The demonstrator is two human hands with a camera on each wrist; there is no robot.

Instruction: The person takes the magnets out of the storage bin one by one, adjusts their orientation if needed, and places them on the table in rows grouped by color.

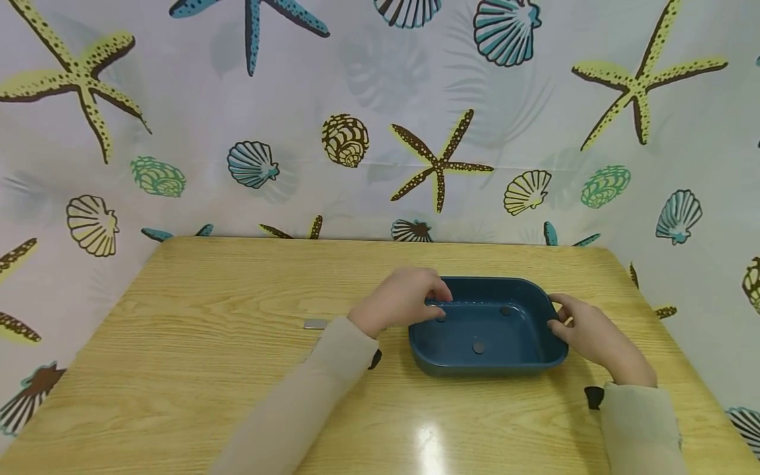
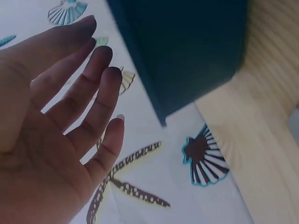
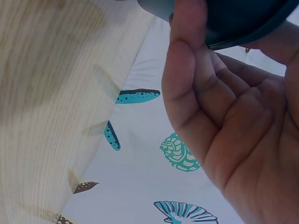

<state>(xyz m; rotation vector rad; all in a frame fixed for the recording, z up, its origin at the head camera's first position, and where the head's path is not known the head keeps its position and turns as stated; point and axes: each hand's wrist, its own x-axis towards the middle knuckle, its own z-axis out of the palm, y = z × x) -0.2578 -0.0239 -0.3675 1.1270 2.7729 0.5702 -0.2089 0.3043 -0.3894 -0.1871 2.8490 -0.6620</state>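
Observation:
A dark blue rectangular tub (image 1: 488,336) with rounded corners and a few small dark round spots on its floor is at the right half of the table. My left hand (image 1: 404,300) hovers at its left end, fingers loosely bent with nothing in them. The left wrist view has those fingers (image 2: 106,88) apart from the tub's side wall (image 2: 187,51). At the opposite end, my right hand (image 1: 594,333) pinches the rim. From the right wrist, its fingers (image 3: 187,70) lie along the tub (image 3: 243,21), with the thumb on the other side.
A flat silvery piece (image 1: 315,324) lies on the wooden table (image 1: 208,369), left of my left forearm, which partly hides it. Cloth (image 1: 368,79) printed with shells and starfish stands behind and on both sides of the table.

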